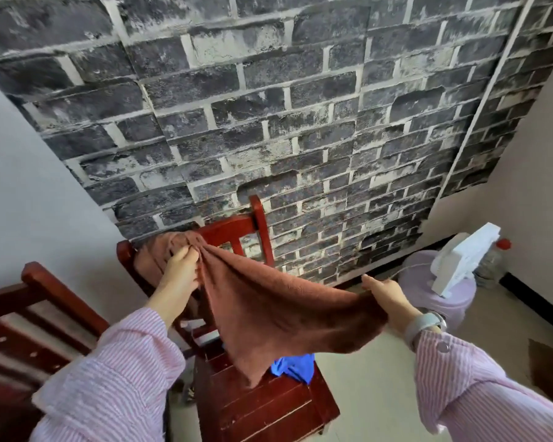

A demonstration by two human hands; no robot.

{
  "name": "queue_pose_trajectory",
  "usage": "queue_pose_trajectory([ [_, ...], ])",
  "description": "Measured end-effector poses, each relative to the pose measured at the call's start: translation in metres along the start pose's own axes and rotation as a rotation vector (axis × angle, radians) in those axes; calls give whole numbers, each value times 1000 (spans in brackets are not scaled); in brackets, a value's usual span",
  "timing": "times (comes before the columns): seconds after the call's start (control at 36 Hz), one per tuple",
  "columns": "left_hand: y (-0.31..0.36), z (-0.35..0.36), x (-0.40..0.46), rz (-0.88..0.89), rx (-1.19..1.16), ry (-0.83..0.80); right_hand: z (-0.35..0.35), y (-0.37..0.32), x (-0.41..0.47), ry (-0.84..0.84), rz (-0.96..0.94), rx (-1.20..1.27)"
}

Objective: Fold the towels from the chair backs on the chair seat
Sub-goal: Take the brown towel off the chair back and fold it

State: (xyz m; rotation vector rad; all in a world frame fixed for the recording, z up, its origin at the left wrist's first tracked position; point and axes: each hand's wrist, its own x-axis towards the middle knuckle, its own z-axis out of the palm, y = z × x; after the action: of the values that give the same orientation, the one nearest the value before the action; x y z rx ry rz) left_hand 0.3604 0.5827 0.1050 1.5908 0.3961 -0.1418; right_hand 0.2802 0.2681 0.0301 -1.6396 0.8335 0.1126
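Observation:
A brown towel [278, 311] is stretched in the air above a red wooden chair [268, 406]. My left hand [182, 269] grips one bunched corner of it near the chair back [230, 228], where part of the towel still drapes over the top rail. My right hand [384, 293] pinches the opposite corner out to the right. The towel's lower corner hangs down to the seat. A blue cloth [296, 366] lies on the seat, partly hidden under the brown towel.
A second red wooden chair [29, 317] stands at the left. A lilac stool [441, 291] with a white object [463, 256] on it and a plastic bottle [492, 260] stand at the right by the brick-patterned wall. Pale floor lies right of the chair.

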Motion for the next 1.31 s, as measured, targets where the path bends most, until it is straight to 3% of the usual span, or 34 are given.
queue_pose_trajectory([
  [0.11, -17, -32, -16, -156, -73, 15, 15, 5, 4, -224, 24, 105],
  [0.19, -31, -59, -32, -250, -58, 5, 28, 4, 4, -272, -37, 53],
  [0.36, -68, -123, -66, -121, 213, 37, 67, -1, 1, -362, -81, -19],
  [0.53, -93, -176, -96, -88, 556, 96, 125, -3, -24, -581, 1, 155],
  [0.67, -103, -213, -119, -150, 695, 78, 173, 1, -46, -709, -5, 5],
  [0.83, -128, -272, -131, -242, 817, 30, 231, 5, -63, -865, -34, -382],
  [0.94, -156, -321, -125, -321, 949, 11, 280, 8, -80, -808, -164, -552],
  [1.0, -170, -348, -116, -276, 1040, 49, 309, 7, -92, -793, -262, -631],
  [1.14, -183, -417, -86, -74, 1011, 506, 390, 6, -123, -783, -506, -812],
  [1.31, -172, -492, -54, 59, 1075, 687, 481, -10, -164, -531, -779, -925],
])
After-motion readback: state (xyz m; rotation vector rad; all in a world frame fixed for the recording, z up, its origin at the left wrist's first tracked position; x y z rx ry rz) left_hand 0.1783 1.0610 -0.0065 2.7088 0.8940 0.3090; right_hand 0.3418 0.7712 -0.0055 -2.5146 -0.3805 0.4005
